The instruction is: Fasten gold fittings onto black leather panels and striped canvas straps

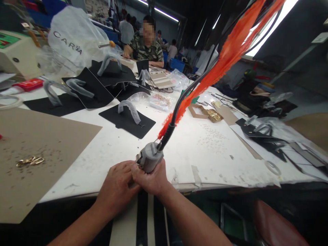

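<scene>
A grey hand tool (pixel 151 158), hung from a black cable and an orange cloth strip (pixel 217 75), is at the table's front edge. My right hand (pixel 152 177) is closed round its body. Close beside it, my left hand (pixel 119 182) lies against a striped beige and black panel (pixel 145 222) at the edge; its fingertips are partly hidden, and the fingers look pressed on the panel. The panel hangs below the tabletop between my forearms. Beyond the tool lies a black panel (pixel 128 121) with a plastic-wrapped handle.
More black panels (pixel 89 89) with wrapped handles lie at the back left. Gold clasps (pixel 30 161) rest on a beige board (pixel 51 136). A small box of gold parts (pixel 214 115) stands right of centre. Across the white table (pixel 179 150) sits a person (pixel 147 44).
</scene>
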`<state>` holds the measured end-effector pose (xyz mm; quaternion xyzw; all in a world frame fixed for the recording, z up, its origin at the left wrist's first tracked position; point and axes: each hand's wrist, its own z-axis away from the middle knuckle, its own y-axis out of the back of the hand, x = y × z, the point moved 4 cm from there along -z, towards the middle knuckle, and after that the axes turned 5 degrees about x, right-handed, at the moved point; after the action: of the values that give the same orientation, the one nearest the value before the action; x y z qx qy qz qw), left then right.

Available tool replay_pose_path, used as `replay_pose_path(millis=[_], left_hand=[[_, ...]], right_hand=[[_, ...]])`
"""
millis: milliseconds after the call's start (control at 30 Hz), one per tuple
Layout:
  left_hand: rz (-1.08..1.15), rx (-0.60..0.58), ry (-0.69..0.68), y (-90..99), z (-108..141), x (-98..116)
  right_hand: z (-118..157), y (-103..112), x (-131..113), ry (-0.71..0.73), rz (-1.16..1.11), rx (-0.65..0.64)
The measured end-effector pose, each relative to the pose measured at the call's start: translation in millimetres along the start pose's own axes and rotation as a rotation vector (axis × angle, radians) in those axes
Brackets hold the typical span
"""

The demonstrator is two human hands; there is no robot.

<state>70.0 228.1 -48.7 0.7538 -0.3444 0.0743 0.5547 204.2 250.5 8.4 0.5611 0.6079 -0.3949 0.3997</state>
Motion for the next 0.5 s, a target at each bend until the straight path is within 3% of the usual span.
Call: replay_pose_path(millis=[233, 500], left_hand=[[0.062, 0.022, -0.052, 0.1, 4, 4], [0.116, 0.033, -0.006, -2.2, 11, 4]], right_hand=[[0, 6, 4, -0.144, 0.024, 0.013], [10, 14, 14, -0.081, 0.045, -0.02]])
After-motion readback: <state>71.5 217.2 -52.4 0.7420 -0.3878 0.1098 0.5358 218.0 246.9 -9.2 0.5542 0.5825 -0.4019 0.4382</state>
